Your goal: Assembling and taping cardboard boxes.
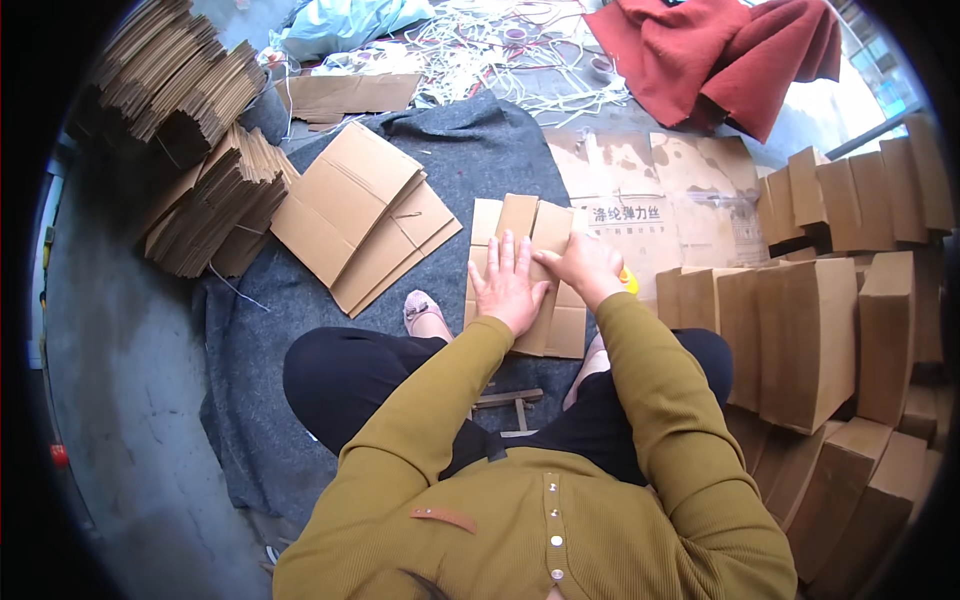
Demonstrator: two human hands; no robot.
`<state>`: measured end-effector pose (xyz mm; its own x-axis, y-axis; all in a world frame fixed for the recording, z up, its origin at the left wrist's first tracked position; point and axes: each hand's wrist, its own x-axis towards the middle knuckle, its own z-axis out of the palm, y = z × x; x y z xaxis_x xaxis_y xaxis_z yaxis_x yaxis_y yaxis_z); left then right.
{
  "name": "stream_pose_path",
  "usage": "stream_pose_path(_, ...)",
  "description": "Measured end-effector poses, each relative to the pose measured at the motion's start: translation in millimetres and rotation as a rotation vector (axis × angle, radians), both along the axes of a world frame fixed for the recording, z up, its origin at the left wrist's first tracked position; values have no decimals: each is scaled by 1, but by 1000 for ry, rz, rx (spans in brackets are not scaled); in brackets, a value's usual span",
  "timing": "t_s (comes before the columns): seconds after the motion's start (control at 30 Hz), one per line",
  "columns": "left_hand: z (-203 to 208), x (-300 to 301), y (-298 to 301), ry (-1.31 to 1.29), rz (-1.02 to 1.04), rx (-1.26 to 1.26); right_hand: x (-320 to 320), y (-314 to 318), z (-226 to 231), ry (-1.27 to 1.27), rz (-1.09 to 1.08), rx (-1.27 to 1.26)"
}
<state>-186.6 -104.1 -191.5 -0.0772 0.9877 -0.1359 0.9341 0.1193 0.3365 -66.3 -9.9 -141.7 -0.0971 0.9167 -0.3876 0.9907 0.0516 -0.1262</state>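
With left hand (509,290) spread flat and right hand (584,268) curled around a mostly hidden bright-yellow object (629,279), touching a brown rectangular cardboard box (546,322) near the frame's centre.

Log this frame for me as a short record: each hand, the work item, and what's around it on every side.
Left hand: spread flat on the carton
Right hand: curled over the carton's right side; a yellow object shows beside it, mostly hidden, grip unclear
Work item: cardboard carton in front of the seated person
Left: folded flat cartons on a dark cloth; bundled cardboard stacks beyond
Right: rows of brown boxes
Far side: tangled white strips, red cloth
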Motion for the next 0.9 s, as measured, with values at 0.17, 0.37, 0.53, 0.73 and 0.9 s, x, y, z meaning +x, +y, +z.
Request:
stream_pose_path(0.17,20,15,9,41,-56,-151,14,0,-7,23,-52,15)
stream_pose_path(0.37,-12,-7,-13,161,-37,-116,-8,-21,-29,124,-72,-26)
stream_pose_path(0.53,36,10,-42,146,-206,-248,14,-17,-38,134,-96,31)
stream_pose_path(0.73,9,7,-81,309,-306,-246,8,-17,-33,201,-103,19)
stream_pose_path(0.9,-12,12,-74,397,-248,-121,6,-9,-41,167,-48,111)
